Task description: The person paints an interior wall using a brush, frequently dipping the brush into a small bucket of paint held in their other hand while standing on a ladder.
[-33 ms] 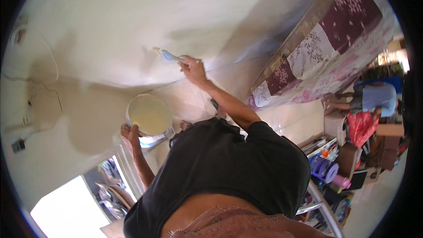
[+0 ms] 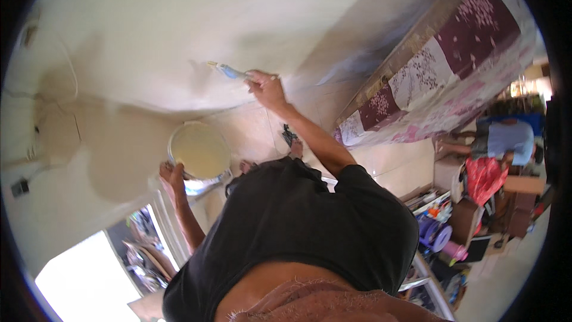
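Note:
My right hand (image 2: pixel 267 89) is closed around the handle of a paintbrush (image 2: pixel 229 71). The brush has a blue part and a pale tip that points left, at or very near the pale wall (image 2: pixel 179 18); whether it touches, I cannot tell. Lower left, my left hand (image 2: pixel 173 180) grips the rim of a round bucket (image 2: pixel 205 186). Pale yellowish paint (image 2: pixel 201 152) shows inside it. The fingers beyond the rim are partly hidden.
A bed or sofa-like piece with a maroon and white floral cover (image 2: pixel 417 77) stands on the right. Wires and a black plug (image 2: pixel 20 188) are on the left wall. Behind are a ladder-like metal frame (image 2: pixel 432 286), clutter and another person (image 2: pixel 506 140) with a red bag (image 2: pixel 485 182).
The view has shifted slightly. My right hand and the brush sit slightly further right in the picture, and the bucket and left hand a little further left. Both grips are unchanged.

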Demonstrator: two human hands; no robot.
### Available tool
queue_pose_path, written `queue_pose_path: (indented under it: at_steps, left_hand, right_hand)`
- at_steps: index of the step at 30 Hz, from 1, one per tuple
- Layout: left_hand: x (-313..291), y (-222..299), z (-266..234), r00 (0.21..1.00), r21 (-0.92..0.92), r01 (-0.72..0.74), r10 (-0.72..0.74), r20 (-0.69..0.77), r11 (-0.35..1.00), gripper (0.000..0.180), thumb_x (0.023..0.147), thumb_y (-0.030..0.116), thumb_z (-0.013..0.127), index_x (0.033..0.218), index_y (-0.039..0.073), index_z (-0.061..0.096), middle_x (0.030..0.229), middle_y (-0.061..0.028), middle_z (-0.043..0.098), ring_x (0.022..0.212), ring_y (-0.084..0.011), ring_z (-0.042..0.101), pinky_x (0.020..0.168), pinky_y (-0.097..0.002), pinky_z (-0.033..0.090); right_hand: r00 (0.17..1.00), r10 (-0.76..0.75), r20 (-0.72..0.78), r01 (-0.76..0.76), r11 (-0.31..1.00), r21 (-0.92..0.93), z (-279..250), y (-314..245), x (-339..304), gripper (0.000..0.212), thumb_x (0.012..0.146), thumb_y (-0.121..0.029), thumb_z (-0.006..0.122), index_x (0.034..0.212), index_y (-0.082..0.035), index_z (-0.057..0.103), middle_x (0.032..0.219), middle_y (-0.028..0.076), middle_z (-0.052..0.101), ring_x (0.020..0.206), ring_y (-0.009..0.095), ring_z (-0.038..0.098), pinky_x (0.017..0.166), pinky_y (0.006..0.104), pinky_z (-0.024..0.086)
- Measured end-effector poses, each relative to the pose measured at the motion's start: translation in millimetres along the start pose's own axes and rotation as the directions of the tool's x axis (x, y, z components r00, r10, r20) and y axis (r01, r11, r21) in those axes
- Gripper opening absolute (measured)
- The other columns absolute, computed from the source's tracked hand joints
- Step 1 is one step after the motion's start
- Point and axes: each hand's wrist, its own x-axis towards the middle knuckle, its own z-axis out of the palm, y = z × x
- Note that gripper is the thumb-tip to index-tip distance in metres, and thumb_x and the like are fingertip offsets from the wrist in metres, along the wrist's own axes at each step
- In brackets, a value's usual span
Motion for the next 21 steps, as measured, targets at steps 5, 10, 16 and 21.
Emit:
queue_pose_path:
  at_steps: [5,10,16,21]
  left_hand:
    - [-1.5,42.8,-4.3,0.995,0.139,0.029,-0.042,0.096,0.990,0.027,0.073,0.018,0.067,0.084,-0.003,0.055,0.069,-0.0083,0.054,0.061,-0.0177,0.052,0.053,-0.0356,0.043]
    - [-3.4,97.7,3.5,0.993,0.120,0.043,-0.055,0.101,0.992,0.032,0.072,0.019,0.070,0.089,-0.005,0.060,0.074,-0.0115,0.062,0.063,-0.0173,0.060,0.048,-0.0315,0.048]
    - [-8.6,116.8,5.8,0.992,0.045,0.008,-0.013,0.126,0.999,0.038,0.070,0.024,0.069,0.093,-0.006,0.062,0.067,-0.0082,0.061,0.060,-0.0160,0.058,0.051,-0.0316,0.048]
    - [-7.1,110.9,10.0,0.989,0.043,-0.054,0.047,0.138,0.998,0.044,0.067,0.028,0.071,0.095,-0.005,0.063,0.064,-0.0070,0.058,0.058,-0.0152,0.054,0.055,-0.0325,0.044]
  right_hand:
    - [0.852,-0.304,0.426,0.381,0.918,-0.108,-66.1,-79.2,2.1,0.029,0.085,-0.001,0.069,0.114,-0.006,0.071,0.095,0.010,0.073,0.077,0.017,0.070,0.069,0.0289,0.056]
    - [0.606,-0.400,0.688,0.702,0.676,-0.225,-40.6,-129.7,-16.2,0.029,0.082,-0.002,0.067,0.108,-0.012,0.074,0.100,0.006,0.073,0.083,0.026,0.070,0.071,0.0343,0.058]
    - [0.460,-0.402,0.792,0.748,0.656,-0.101,4.7,-111.2,-27.2,0.026,0.089,-0.006,0.058,0.110,-0.012,0.073,0.099,0.008,0.070,0.082,0.028,0.067,0.069,0.0347,0.056]
    - [0.356,-0.367,0.859,0.802,0.592,-0.079,30.6,-95.5,-24.0,0.024,0.089,-0.006,0.054,0.105,-0.011,0.072,0.093,0.008,0.068,0.082,0.029,0.067,0.070,0.0368,0.056]
